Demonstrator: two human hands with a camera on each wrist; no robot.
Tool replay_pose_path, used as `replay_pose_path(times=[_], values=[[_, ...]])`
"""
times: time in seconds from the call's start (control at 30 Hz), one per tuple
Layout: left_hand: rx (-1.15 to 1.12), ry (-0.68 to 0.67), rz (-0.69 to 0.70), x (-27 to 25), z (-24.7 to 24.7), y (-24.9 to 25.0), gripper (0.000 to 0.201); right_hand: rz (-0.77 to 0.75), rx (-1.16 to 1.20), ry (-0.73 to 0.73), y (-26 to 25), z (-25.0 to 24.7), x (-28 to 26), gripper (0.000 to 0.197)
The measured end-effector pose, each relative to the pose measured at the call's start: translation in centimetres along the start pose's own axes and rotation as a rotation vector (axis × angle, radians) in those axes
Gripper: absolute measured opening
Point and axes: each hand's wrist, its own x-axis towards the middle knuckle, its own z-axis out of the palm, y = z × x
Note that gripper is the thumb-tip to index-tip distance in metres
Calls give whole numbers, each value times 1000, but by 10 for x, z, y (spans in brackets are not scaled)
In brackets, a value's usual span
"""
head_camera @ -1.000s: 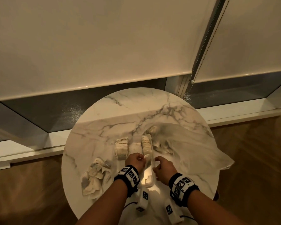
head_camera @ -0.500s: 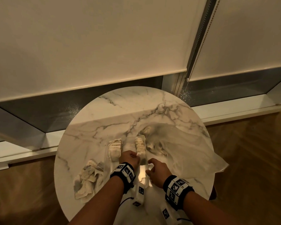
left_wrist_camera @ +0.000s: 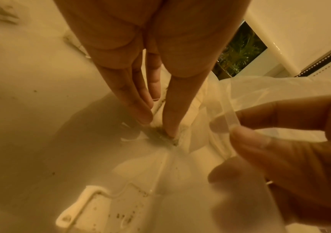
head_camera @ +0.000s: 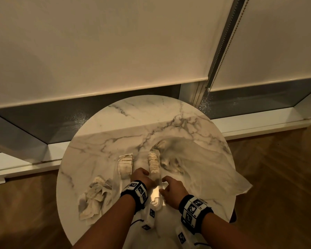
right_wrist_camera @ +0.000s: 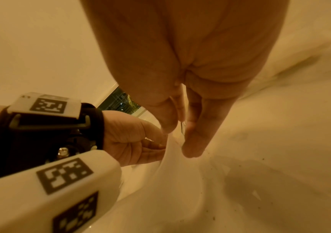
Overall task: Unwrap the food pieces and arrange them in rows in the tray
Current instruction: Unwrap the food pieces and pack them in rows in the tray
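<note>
A clear plastic tray [head_camera: 158,194] lies on the round marble table [head_camera: 133,123]. It holds two rows of pale food pieces, one on the left [head_camera: 125,167] and one on the right [head_camera: 153,163]. My left hand [head_camera: 142,175] reaches into the tray between the rows. In the left wrist view its thumb and fingers [left_wrist_camera: 158,127] point down and pinch a pale food piece [left_wrist_camera: 157,110] against the tray floor. My right hand [head_camera: 166,186] pinches the tray's thin clear rim [right_wrist_camera: 182,127] between thumb and forefinger, at the tray's near right side.
Crumpled empty wrappers [head_camera: 93,196] lie in a heap left of the tray. A large translucent plastic bag [head_camera: 196,162] with more wrapped pieces spreads over the table's right side. The table stands against a window sill with blinds; wooden floor lies all around.
My left hand has gone forward and down into the tray with the white piece it held. My right hand has stayed at the tray's right rim.
</note>
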Motion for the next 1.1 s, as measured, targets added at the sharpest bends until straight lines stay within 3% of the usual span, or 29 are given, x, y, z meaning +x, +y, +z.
replay_pose_path(times=[0.23, 0.6, 0.73, 0.93, 1.1], values=[[64, 102, 104, -8, -1, 8, 23, -2, -15, 0, -3, -2, -1, 38], [24, 182, 161, -17, -5, 14, 28, 18, -2, 9, -3, 1, -3, 40], [67, 143, 130, -10, -7, 9, 27, 22, -7, 4, -3, 2, -3, 39], [113, -1, 73, -9, -19, 6, 49, 34, -2, 32, -4, 2, -5, 37], [79, -22, 100, -8, -32, -3, 48, 41, -8, 43, -5, 2, -7, 35]])
